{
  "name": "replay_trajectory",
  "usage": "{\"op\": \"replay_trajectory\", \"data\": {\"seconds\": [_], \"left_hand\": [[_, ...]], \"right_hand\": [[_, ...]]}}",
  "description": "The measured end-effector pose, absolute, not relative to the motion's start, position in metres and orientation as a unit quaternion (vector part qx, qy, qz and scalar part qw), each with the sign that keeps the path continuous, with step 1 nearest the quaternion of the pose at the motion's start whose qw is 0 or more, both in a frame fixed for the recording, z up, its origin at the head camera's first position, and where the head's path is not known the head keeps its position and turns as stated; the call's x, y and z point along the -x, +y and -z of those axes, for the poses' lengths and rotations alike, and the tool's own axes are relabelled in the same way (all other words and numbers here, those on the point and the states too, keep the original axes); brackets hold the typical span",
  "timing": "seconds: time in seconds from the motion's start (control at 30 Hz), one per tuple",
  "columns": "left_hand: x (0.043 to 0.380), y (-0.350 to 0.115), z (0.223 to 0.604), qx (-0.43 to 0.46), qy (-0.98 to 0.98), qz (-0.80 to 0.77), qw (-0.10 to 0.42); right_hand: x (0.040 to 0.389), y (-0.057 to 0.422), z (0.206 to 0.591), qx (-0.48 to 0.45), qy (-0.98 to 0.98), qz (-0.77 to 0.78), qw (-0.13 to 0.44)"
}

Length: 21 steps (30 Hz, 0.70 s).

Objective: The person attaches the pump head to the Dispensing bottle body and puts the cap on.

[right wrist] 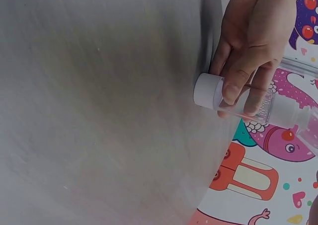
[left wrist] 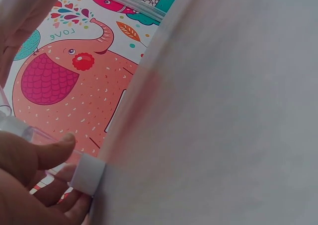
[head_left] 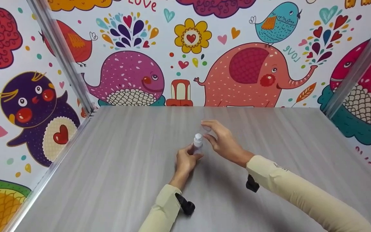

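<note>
My left hand grips a small clear pump bottle, thumb on one side and fingers on the other. The bottle has a white base and a white pump head, and stands upright on the table. Just above and right of the pump head, my right hand holds a clear cap between thumb and fingers. In the right wrist view the cap's open end is close to the pump head, and most of that hand is out of frame.
The grey wood-grain table spreads around both hands. Behind it stands a wall printed with cartoon animals, with metal frame posts at the corners. Black straps with wrist cameras sit on both sleeves.
</note>
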<state>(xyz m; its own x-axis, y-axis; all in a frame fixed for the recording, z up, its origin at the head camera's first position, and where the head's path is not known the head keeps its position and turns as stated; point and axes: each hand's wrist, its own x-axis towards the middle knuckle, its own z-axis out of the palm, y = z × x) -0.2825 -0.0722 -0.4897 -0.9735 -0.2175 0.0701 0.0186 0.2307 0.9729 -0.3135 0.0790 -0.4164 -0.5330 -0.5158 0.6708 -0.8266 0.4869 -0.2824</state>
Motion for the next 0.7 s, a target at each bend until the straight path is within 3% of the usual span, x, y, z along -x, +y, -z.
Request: {"op": "replay_trajectory", "data": {"seconds": [0.7], "left_hand": [[0.283, -0.071, 0.49, -0.068, -0.782, 0.612, 0.094]], "right_hand": [[0.315, 0.068, 0.427, -0.449, -0.802, -0.301, 0.256]]}}
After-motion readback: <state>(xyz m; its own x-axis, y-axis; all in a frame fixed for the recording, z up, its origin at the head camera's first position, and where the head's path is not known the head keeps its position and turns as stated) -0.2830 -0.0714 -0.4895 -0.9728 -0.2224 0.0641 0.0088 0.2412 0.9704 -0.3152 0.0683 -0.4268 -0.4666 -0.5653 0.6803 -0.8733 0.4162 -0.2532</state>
